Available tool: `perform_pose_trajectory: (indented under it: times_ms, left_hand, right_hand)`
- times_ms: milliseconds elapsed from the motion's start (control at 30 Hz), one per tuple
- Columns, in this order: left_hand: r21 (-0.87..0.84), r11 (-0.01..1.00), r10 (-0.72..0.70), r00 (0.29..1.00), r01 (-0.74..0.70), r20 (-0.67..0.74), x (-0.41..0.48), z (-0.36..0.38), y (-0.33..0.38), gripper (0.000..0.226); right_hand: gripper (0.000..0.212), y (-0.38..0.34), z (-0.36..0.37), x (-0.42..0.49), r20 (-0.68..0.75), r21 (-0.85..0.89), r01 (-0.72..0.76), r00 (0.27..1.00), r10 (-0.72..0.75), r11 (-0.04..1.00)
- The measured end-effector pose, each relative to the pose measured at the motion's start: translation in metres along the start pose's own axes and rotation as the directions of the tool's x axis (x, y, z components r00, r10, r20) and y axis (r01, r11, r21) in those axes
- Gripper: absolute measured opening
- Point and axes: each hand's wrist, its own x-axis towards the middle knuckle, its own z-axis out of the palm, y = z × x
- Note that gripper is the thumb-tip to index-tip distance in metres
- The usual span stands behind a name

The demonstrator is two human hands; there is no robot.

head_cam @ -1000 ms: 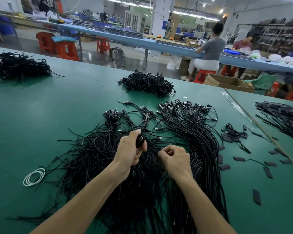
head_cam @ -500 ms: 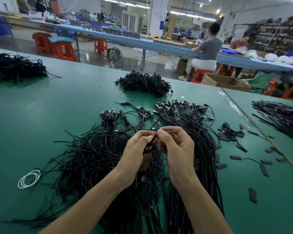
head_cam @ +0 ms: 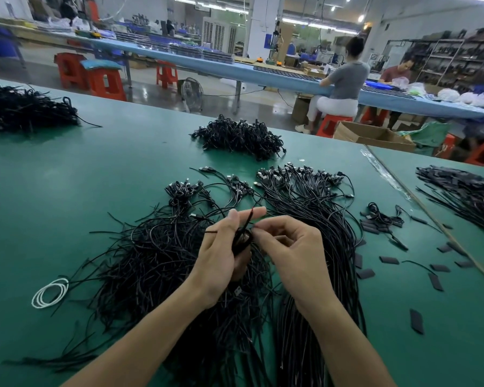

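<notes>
over the cable pile [head_cam: 157, 255], left hand [head_cam: 218, 258] gripped a coiled black cable [head_cam: 242, 239]. right hand [head_cam: 291, 252], drawn slightly apart since before, pinched its loose end.

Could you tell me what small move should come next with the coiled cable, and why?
Probably the right hand should wind the loose end round the coiled cable: the left hand grips it, and the pinched end sticks up unwrapped.

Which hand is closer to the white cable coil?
Left. The left hand, holding a black cable bundle, is right of the white cable coil; the right hand, pinching the same bundle, lies farther right.
</notes>
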Motion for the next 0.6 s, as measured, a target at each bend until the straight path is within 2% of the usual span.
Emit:
perform_pose_trajectory:
  times_ms: [100, 167, 267, 333, 400, 500, 567, 600]
  left_hand:
    - [0.011, 1.0, 0.028, 0.999, -0.028, -0.046, 0.002, -0.002, -0.002, 0.047]
    - [0.053, 0.998, 0.04, 0.992, -0.034, -0.118, 0.005, -0.004, -0.004, 0.048]
    - [0.186, 0.982, 0.022, 0.975, 0.02, -0.219, 0.007, -0.007, -0.011, 0.057]
    - [0.193, 0.978, -0.031, 0.97, 0.08, -0.241, 0.006, -0.007, -0.015, 0.073]
    - [0.131, 0.982, -0.1, 0.96, 0.138, -0.263, 0.006, -0.007, -0.019, 0.081]
    - [0.049, 0.971, -0.218, 0.951, 0.233, -0.218, 0.007, -0.006, -0.018, 0.063]
    - [0.039, 0.911, -0.403, 0.907, 0.41, -0.121, 0.008, -0.009, -0.014, 0.053]
    - [0.039, 0.859, -0.509, 0.859, 0.511, -0.048, 0.008, -0.011, -0.011, 0.045]
  right_hand:
    - [0.022, -0.001, -0.003, 0.001, 0.083, -0.196, 0.101, 0.993, -0.086, 0.975]
    - [0.022, 0.0, -0.003, 0.0, 0.134, -0.373, 0.172, 0.982, -0.131, 0.912]
    - [0.011, 0.002, 0.002, -0.006, 0.233, -0.588, 0.303, 0.951, -0.201, 0.75]
    - [0.01, 0.004, 0.004, -0.01, 0.288, -0.674, 0.421, 0.907, -0.308, 0.608]
    - [0.008, 0.006, 0.005, -0.012, 0.388, -0.715, 0.528, 0.845, -0.368, 0.459]
    - [0.009, 0.009, 0.002, -0.013, 0.523, -0.705, 0.652, 0.744, -0.416, 0.279]
    - [0.009, 0.005, -0.003, -0.01, 0.574, -0.673, 0.706, 0.686, -0.446, 0.22]
    - [0.008, 0.002, -0.004, -0.009, 0.596, -0.653, 0.728, 0.665, -0.45, 0.21]
